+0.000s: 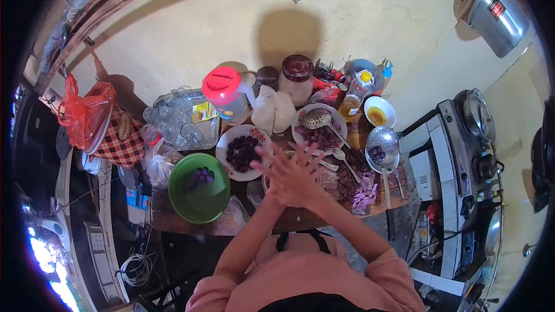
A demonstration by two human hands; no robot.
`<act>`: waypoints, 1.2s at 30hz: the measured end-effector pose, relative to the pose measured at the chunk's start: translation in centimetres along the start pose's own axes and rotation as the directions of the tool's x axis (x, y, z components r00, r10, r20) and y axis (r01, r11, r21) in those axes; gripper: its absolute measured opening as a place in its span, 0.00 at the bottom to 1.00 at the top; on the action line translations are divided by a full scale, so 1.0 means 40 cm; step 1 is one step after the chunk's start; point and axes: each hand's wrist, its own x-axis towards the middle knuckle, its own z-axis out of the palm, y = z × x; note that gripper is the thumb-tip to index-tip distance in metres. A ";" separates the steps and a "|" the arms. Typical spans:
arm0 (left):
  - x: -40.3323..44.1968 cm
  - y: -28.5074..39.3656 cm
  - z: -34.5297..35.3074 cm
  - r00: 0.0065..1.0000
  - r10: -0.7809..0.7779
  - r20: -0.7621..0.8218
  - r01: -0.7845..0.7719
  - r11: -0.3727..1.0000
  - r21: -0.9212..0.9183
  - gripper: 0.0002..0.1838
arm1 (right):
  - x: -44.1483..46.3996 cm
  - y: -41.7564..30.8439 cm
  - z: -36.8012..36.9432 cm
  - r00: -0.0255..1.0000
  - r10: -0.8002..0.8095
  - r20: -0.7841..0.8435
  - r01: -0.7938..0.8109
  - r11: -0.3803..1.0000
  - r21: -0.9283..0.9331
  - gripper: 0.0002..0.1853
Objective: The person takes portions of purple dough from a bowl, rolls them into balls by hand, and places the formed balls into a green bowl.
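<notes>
My left hand (270, 170) and my right hand (299, 178) are pressed palm against palm above the front of the table, fingers stretched out and spread. Whether anything lies between the palms is hidden. Under them shows part of the rim of a clear bowl (266, 188). Just behind my left hand stands a flowered plate of dark purple balls (244, 151). To the left, a green basin (199, 211) holds several purple balls (200, 178). A plate of purple chunks (319, 137), with a slotted spoon (317, 118) on it, is beyond my right hand.
A red-lidded pitcher (230, 101), a tray of glasses (173, 130), white bags (273, 110) and an oil bottle (351, 104) line the back. At right are a strainer ladle (383, 141), purple-smeared plastic (365, 193) and a stove (457, 133). A fork (254, 195) lies near the front.
</notes>
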 end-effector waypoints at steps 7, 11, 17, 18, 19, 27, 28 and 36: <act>0.018 -0.040 -0.022 0.995 -0.092 0.050 0.095 0.993 -0.069 0.41 | 0.008 -0.018 0.025 1.000 0.013 -0.019 -0.012 0.998 0.062 0.37; -0.017 0.004 0.048 0.991 0.132 0.019 -0.133 0.986 0.098 0.41 | -0.021 0.028 0.064 1.000 0.014 -0.016 -0.017 0.971 -0.240 0.39; -0.022 -0.027 0.016 0.993 0.003 -0.117 0.012 0.991 0.130 0.42 | -0.006 -0.038 0.038 0.988 -0.077 0.133 0.063 0.993 0.103 0.35; -0.034 0.007 0.029 0.992 0.027 -0.124 0.006 0.966 0.258 0.43 | -0.025 -0.033 0.054 0.987 0.022 0.158 -0.033 0.997 0.063 0.35; -0.039 0.026 0.037 0.991 0.054 -0.126 -0.002 0.924 0.383 0.44 | -0.042 -0.019 0.070 0.977 0.120 0.179 -0.126 0.992 0.021 0.35; -0.027 0.010 0.051 0.999 -0.019 -0.031 0.028 0.953 0.301 0.42 | -0.021 -0.006 0.033 0.994 -0.016 0.110 0.000 0.990 0.144 0.33; -0.027 0.021 0.063 0.996 0.024 -0.080 0.004 0.942 0.336 0.42 | -0.043 0.006 0.036 0.993 -0.029 0.114 0.014 0.991 0.130 0.34; -0.014 0.001 0.060 0.995 0.014 0.100 -0.036 0.975 0.219 0.35 | -0.028 0.015 0.055 0.997 0.062 -0.034 -0.063 0.998 -0.013 0.37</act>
